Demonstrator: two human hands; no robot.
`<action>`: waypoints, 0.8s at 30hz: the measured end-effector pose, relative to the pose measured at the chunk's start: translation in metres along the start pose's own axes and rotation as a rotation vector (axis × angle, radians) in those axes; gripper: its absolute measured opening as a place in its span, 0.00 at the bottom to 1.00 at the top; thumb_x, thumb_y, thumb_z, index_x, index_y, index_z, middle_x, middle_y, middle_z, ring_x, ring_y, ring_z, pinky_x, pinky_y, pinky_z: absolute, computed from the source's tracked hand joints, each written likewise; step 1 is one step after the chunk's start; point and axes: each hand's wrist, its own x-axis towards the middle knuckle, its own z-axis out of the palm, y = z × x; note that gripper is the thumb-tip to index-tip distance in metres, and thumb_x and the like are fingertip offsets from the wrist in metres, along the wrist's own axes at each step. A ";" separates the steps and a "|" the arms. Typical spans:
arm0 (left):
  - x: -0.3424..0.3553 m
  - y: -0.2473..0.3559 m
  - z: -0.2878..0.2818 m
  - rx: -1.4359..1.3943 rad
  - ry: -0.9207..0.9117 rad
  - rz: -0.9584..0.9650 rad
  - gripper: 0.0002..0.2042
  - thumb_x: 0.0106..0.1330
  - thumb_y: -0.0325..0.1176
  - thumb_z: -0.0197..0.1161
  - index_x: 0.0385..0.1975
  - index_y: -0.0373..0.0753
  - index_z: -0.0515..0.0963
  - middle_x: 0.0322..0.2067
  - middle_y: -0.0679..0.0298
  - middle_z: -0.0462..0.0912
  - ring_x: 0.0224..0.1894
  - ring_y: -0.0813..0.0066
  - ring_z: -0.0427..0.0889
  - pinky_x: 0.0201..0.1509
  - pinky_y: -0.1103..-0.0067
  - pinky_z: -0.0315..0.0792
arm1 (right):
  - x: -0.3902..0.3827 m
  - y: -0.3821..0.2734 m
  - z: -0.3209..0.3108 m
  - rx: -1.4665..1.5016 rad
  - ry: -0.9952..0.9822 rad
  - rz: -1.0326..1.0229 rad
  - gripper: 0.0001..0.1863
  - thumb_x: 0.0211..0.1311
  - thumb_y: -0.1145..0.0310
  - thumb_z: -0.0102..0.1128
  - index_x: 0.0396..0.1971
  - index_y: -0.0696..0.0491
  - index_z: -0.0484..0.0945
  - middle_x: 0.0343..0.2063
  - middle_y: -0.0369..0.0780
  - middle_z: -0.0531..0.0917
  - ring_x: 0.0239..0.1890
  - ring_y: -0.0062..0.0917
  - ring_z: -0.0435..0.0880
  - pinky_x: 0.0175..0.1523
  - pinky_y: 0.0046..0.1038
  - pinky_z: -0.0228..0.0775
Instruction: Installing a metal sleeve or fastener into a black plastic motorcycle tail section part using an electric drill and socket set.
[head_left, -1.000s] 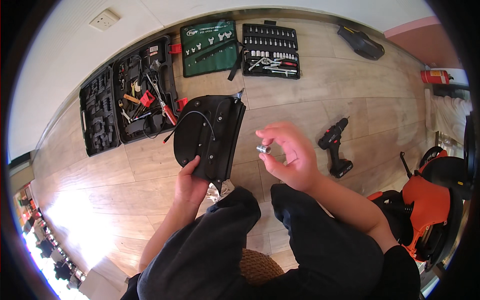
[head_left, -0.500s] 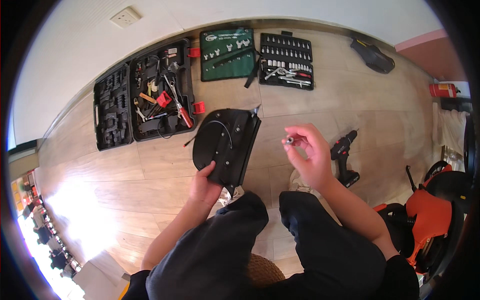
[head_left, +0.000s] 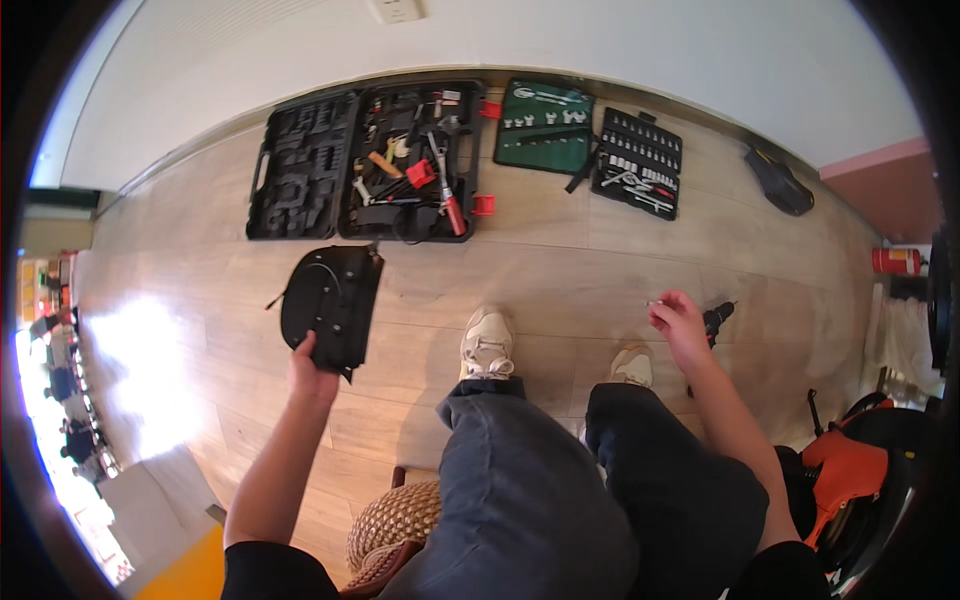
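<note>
My left hand grips the lower edge of a black half-round part, fingers partly hidden behind it. Several small screw heads dot the part's face, and a thin cable with a red tip loops off its left side. Out to the right, my right hand pinches a small silvery metal piece between thumb and fingertips; its exact kind is too small to tell. Partly covered by that hand and forearm, a black cordless drill lies on the floor.
Along the wall lie an open black toolbox, a green wrench pouch, a socket set and a black-yellow object. An orange-black machine stands at right, a fire extinguisher beyond it. A woven seat is beneath me.
My left hand has carried the black part leftward, away from my knees. My right hand has shifted right toward the drill with the metal piece. My legs and the view have shifted too.
</note>
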 end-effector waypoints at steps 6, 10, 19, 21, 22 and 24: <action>-0.023 0.070 -0.065 -0.028 0.176 0.136 0.20 0.78 0.35 0.53 0.66 0.38 0.67 0.63 0.53 0.76 0.62 0.50 0.78 0.65 0.50 0.74 | -0.046 -0.039 -0.005 -0.256 -0.105 0.081 0.08 0.64 0.78 0.65 0.39 0.55 0.75 0.36 0.38 0.81 0.39 0.24 0.84 0.49 0.26 0.80; -0.023 0.084 -0.105 -0.067 0.202 0.159 0.19 0.77 0.34 0.53 0.65 0.38 0.68 0.61 0.54 0.77 0.61 0.51 0.79 0.64 0.51 0.75 | -0.062 -0.073 0.012 -0.374 -0.184 0.178 0.07 0.65 0.77 0.65 0.39 0.55 0.76 0.35 0.37 0.82 0.38 0.22 0.83 0.47 0.25 0.80; -0.034 0.043 -0.142 -0.179 0.071 0.131 0.22 0.78 0.37 0.50 0.67 0.34 0.68 0.65 0.51 0.75 0.66 0.51 0.75 0.74 0.54 0.65 | 0.021 -0.070 0.064 -1.362 -0.532 -0.089 0.06 0.56 0.76 0.66 0.33 0.54 0.79 0.30 0.40 0.84 0.33 0.29 0.84 0.37 0.30 0.76; -0.040 0.028 -0.141 -0.220 0.070 0.061 0.22 0.79 0.38 0.49 0.67 0.34 0.68 0.64 0.51 0.76 0.67 0.51 0.74 0.74 0.53 0.65 | 0.055 -0.051 0.076 -1.649 -0.724 -0.425 0.05 0.51 0.77 0.64 0.28 0.53 0.79 0.29 0.44 0.83 0.34 0.38 0.83 0.38 0.36 0.75; -0.042 0.016 -0.135 -0.233 0.072 0.031 0.22 0.79 0.39 0.49 0.67 0.34 0.69 0.64 0.51 0.77 0.67 0.51 0.74 0.74 0.53 0.65 | 0.071 -0.043 0.082 -1.652 -0.730 -0.461 0.04 0.49 0.77 0.63 0.26 0.53 0.80 0.29 0.45 0.83 0.35 0.42 0.82 0.39 0.39 0.75; -0.046 -0.001 -0.121 -0.218 0.085 -0.026 0.21 0.79 0.40 0.50 0.65 0.35 0.70 0.63 0.51 0.77 0.66 0.51 0.75 0.73 0.54 0.66 | 0.099 -0.036 0.114 -1.621 -0.622 -0.492 0.04 0.51 0.76 0.63 0.26 0.52 0.79 0.28 0.44 0.82 0.36 0.42 0.81 0.41 0.39 0.75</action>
